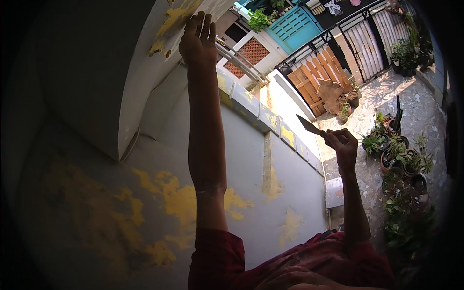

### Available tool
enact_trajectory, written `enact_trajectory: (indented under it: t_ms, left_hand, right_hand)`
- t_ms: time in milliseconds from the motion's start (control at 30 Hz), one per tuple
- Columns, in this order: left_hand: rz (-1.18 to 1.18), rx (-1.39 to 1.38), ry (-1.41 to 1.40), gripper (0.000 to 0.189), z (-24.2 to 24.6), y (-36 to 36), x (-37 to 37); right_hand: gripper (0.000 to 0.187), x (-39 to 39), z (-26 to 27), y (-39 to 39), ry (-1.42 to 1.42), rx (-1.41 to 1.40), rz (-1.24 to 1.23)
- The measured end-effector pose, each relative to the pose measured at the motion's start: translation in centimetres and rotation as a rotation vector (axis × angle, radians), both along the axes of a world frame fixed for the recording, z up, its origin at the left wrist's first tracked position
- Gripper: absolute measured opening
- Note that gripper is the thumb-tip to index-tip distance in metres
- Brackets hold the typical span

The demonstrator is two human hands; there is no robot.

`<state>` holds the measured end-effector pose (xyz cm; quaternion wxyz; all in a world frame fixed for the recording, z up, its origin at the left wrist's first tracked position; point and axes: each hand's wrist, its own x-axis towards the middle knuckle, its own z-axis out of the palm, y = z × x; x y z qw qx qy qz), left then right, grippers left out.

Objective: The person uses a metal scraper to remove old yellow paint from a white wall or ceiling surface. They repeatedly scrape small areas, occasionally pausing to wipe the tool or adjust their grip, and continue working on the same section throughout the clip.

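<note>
My left hand (198,45) is raised at the end of an outstretched arm, fingers extended and holding nothing. It is beside a white painted beam (145,72) whose coating has flaked to yellow patches (174,20); whether the palm touches the surface I cannot tell. In my right hand (342,146), lower and off to the right, is a putty knife (308,125). Its flat blade points up and left, away from the wall. Below the beam, the grey-white wall (239,152) shows larger bare yellow areas (177,195).
A ledge (270,119) with peeling paint tops the wall. Beyond it are wooden pickets (308,81) and a black-framed metal gate (364,54). Several potted plants (409,159) stand on the paved ground (422,108) at right. A thin cable (131,145) runs along the beam.
</note>
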<state>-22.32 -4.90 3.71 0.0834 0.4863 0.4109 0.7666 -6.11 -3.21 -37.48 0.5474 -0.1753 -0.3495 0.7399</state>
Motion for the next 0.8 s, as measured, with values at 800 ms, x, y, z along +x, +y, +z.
enact_trajectory:
  t_ms: [800]
  left_hand:
    - [0.371,-0.357,0.418,0.060,-0.5,-4.1,1.5]
  right_hand:
    - [0.019,1.8,-2.8,1.9,-0.075,-0.061,0.002]
